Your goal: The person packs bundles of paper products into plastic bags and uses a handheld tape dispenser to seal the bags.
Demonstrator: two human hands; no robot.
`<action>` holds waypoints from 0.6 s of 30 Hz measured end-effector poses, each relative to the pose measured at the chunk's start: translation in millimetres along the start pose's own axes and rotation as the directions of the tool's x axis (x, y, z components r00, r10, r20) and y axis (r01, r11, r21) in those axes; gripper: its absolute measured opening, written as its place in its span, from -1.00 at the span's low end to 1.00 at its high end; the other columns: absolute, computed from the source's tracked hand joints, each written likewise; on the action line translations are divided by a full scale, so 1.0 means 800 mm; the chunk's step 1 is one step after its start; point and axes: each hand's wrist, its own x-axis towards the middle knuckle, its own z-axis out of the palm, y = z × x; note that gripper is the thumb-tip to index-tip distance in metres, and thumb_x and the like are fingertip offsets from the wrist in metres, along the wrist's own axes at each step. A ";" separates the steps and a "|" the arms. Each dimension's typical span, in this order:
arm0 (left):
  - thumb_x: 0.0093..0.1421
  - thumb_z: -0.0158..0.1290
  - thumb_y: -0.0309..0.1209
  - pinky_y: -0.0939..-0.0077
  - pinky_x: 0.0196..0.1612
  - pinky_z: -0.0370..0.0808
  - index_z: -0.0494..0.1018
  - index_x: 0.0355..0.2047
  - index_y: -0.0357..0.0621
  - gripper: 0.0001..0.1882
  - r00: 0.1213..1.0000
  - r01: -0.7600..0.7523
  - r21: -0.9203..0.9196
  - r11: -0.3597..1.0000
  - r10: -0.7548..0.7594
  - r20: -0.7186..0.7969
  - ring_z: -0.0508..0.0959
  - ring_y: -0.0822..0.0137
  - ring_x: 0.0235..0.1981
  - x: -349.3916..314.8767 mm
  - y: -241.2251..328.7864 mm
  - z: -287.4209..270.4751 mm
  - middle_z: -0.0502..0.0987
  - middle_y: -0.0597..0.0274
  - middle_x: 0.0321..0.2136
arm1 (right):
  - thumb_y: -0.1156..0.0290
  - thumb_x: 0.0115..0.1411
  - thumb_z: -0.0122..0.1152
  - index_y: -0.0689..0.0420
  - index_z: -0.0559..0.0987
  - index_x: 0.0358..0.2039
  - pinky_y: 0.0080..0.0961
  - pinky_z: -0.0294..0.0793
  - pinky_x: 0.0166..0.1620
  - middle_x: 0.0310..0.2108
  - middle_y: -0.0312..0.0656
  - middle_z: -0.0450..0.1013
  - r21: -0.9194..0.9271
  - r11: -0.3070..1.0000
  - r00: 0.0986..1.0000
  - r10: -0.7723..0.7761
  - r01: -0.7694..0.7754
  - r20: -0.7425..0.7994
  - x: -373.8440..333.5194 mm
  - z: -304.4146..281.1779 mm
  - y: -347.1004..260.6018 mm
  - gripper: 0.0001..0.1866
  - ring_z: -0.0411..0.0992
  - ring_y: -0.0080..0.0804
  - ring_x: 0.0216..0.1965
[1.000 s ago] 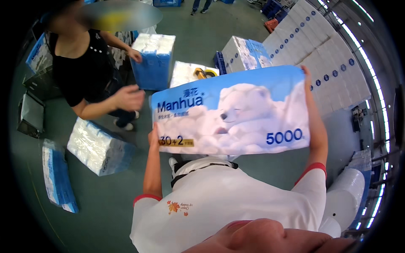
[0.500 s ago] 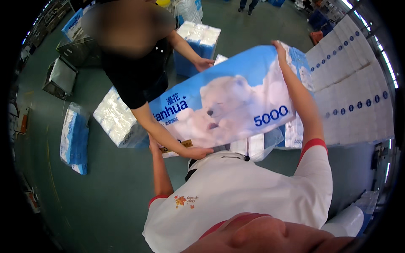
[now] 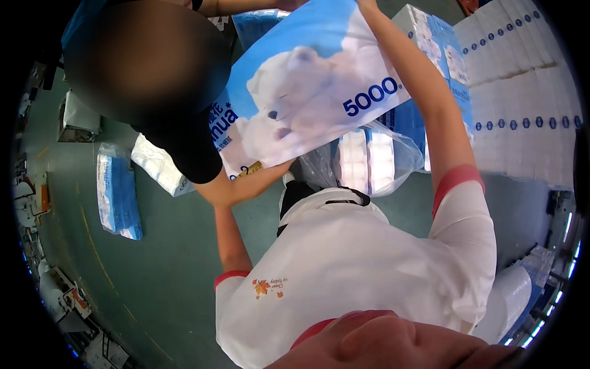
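A large plastic-wrapped pack, blue and white with sleeping polar bears printed on it, is held up tilted in front of me. My right hand grips its upper right corner, at the picture's top edge. My left forearm reaches up toward the pack's lower left end; the hand is hidden behind a co-worker's arm. The co-worker, in a black top, leans in from the left. One of that person's hands is under the pack's lower edge, the other at its top edge.
Below the pack stands a clear bag with white rolls or packets. Blue-and-white packs and a tall white wrapped stack are on the right. Another pack and a white-topped bundle rest on the green floor to the left.
The pack has shifted up and left in the picture, with its right side rising. My right hand rose with it. The co-worker has leaned closer, and my left hand has become hidden.
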 end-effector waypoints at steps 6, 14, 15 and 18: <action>0.18 -0.24 -0.03 0.49 -0.67 0.21 0.43 -0.49 -0.19 -0.53 0.999 -0.037 -0.108 0.993 0.036 -0.016 0.28 0.38 -0.73 -0.003 0.013 -0.018 0.38 0.26 -0.70 | 0.02 0.05 0.15 0.27 0.43 -0.09 -0.42 0.30 -0.02 -0.15 -0.03 0.41 -0.511 0.718 0.867 -0.484 0.472 0.120 -0.026 -0.038 0.054 -0.41 0.36 -0.21 -0.11; 0.23 -0.30 -0.23 0.46 -0.55 0.32 0.36 -0.58 -0.11 -0.64 0.995 0.097 0.040 0.994 -0.097 -0.011 0.35 0.35 -0.63 -0.006 -0.063 -0.149 0.36 0.23 -0.68 | 0.33 0.02 0.21 0.27 0.30 0.00 -0.36 0.17 0.11 -0.02 0.03 0.29 -0.766 0.559 0.925 -0.362 0.318 0.120 -0.289 -0.236 0.148 -0.45 0.24 -0.09 0.04; 0.20 -0.22 -0.28 0.44 -0.47 0.33 0.29 -0.64 -0.09 -0.70 0.822 0.217 -0.071 0.974 -0.143 0.551 0.38 0.38 -0.59 -0.008 -0.084 -0.203 0.32 0.23 -0.69 | 0.30 -0.01 0.23 0.26 0.30 0.00 -0.35 0.18 0.09 -0.02 0.03 0.29 -0.787 0.550 0.939 -0.328 0.281 0.106 -0.312 -0.253 0.178 -0.43 0.24 -0.08 0.04; 0.23 -0.17 -0.28 0.30 -0.22 0.49 0.42 -0.35 -0.26 -0.72 0.836 0.520 -0.079 0.850 -0.488 0.250 0.49 0.23 -0.36 -0.106 -0.212 -0.161 0.49 0.07 -0.42 | 0.02 -0.23 0.36 0.12 0.26 0.07 -0.19 0.18 0.08 0.05 0.02 0.25 -0.980 0.193 0.999 -0.030 0.038 0.033 -0.407 -0.332 0.246 -0.14 0.19 -0.07 0.09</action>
